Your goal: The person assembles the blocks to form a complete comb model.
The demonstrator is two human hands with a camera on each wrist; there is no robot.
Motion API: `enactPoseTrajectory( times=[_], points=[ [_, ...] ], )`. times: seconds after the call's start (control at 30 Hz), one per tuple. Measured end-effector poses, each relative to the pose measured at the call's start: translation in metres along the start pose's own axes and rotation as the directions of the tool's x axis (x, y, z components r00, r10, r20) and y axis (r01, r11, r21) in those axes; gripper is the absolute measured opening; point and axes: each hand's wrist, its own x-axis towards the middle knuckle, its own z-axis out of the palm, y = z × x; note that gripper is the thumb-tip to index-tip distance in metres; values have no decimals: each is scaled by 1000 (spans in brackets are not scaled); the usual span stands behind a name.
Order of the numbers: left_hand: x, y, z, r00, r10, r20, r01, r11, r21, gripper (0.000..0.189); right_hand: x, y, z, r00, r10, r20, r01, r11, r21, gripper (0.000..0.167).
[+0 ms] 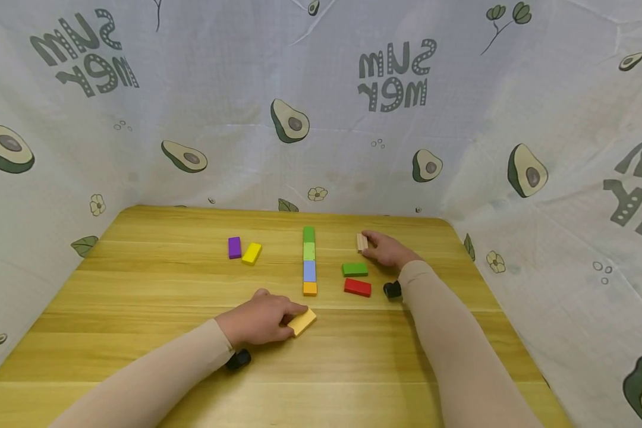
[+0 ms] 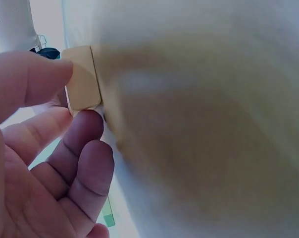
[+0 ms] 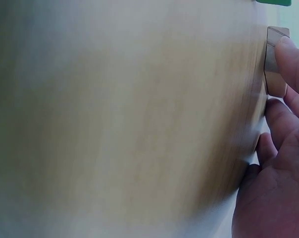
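My left hand (image 1: 262, 318) pinches a pale orange block (image 1: 302, 322) between thumb and fingers, low over or on the table in front of the block row. In the left wrist view the thumb lies across the face of that same pale orange block (image 2: 83, 79). At the right, my right hand (image 1: 389, 249) grips a plain wooden block (image 1: 361, 242) by its side. The right wrist view shows the thumb against this wooden block (image 3: 275, 83). Between the hands runs a straight row of blocks: dark green (image 1: 308, 234), light green (image 1: 309, 251), blue (image 1: 310, 271) and orange (image 1: 310, 289).
A green block (image 1: 355, 270) and a red block (image 1: 357, 288) lie just right of the row. On the left are a purple block (image 1: 235, 248) and a yellow block (image 1: 252, 254). The wooden table (image 1: 364, 368) ends at a printed cloth (image 1: 342, 154) behind and at the sides.
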Motion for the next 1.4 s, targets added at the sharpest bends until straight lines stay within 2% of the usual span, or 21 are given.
enactPoseTrajectory(
  times=[0.17,0.43,0.7,0.93,1.4],
  points=[
    [3,-2,4,999,-3,-35,2,1000,-8,50,0,0,0,1000,11,0,-11,1000,14,70],
    [7,-4,4,999,11,-35,-11,1000,-2,51,1,0,0,1000,6,3,-6,1000,17,70],
    [11,-3,6,997,-34,-74,36,999,14,54,2,1,-1,1000,-2,0,2,1000,8,70],
    [12,0,4,996,-47,-70,49,998,26,52,1,0,-1,1000,2,9,-2,1000,-9,71],
    [18,-3,7,991,-85,-105,84,996,-15,54,4,3,-1,1000,-24,7,24,1000,-8,71]
  ],
)
